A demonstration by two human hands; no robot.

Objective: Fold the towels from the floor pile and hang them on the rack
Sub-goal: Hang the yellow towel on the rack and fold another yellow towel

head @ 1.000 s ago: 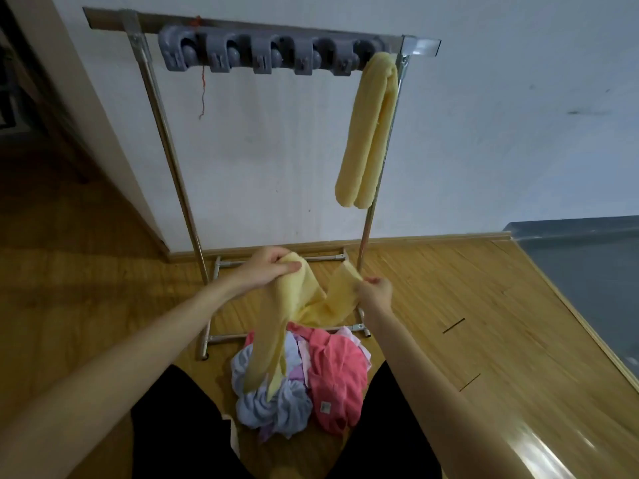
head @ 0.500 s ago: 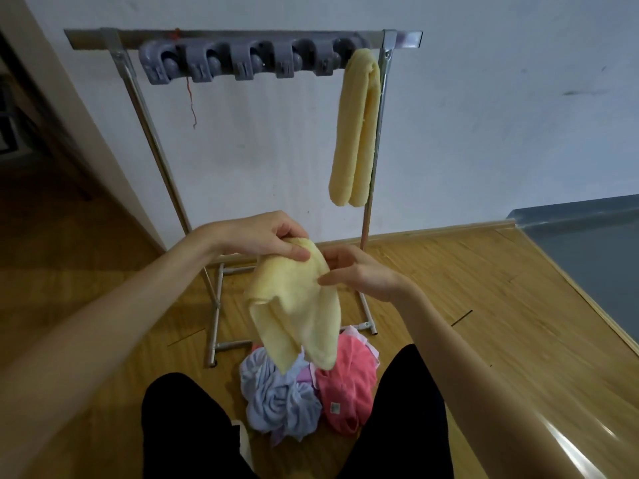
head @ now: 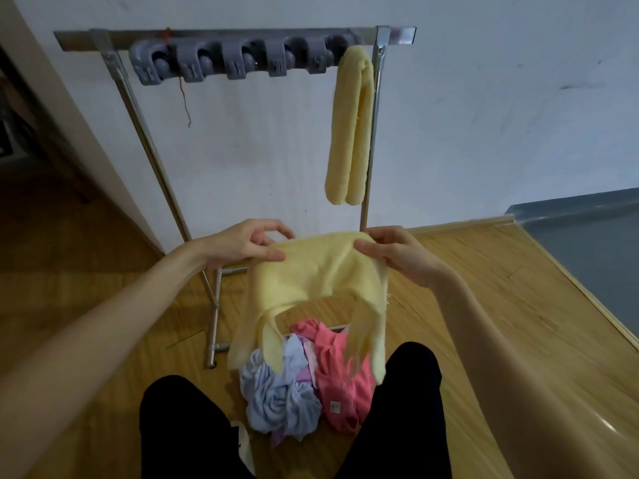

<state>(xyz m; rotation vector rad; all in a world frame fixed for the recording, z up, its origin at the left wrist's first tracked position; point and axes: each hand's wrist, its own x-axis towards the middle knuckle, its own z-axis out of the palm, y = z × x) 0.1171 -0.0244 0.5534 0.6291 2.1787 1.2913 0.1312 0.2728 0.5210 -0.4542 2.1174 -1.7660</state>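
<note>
I hold a pale yellow towel (head: 311, 274) stretched between both hands above the floor pile. My left hand (head: 242, 243) pinches its top left edge and my right hand (head: 397, 254) pinches its top right edge. The towel's ends hang down in blurred strips. Below it lies the pile: a light blue towel (head: 280, 399), a pink towel (head: 342, 375) and a bit of lilac cloth between them. A folded yellow towel (head: 349, 129) hangs at the right end of the metal rack (head: 114, 60).
A row of grey plastic clips (head: 235, 60) lines the rack's top bar, with a red thread dangling. The rack stands against a white wall on a wooden floor. My black-trousered knees (head: 183, 426) flank the pile. A grey-blue surface (head: 594, 236) lies right.
My hands have moved apart, spreading the yellow towel wide from the bunched fold it was in half a second ago. The view has tilted slightly.
</note>
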